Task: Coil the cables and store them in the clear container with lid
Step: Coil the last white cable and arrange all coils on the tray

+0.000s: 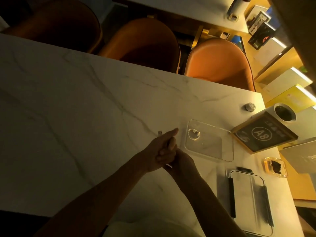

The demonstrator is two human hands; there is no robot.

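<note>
at the table's (85, 100) middle, both hands meet, left hand (160, 149) over right hand (181, 161). their grip i cannot tell. at three o'clock, a coiled cable (194, 134) lies in the clear container (222, 151).

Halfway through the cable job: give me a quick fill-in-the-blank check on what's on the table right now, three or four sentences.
1. One coiled white cable already lies inside the clear ____.
2. The lid with dark latches lies on the table, ____ the container.
3. The left hand and right hand meet just to the ____ of the container.
4. The dark sign reads ____.

Missing words: container; off; left; A8
</note>
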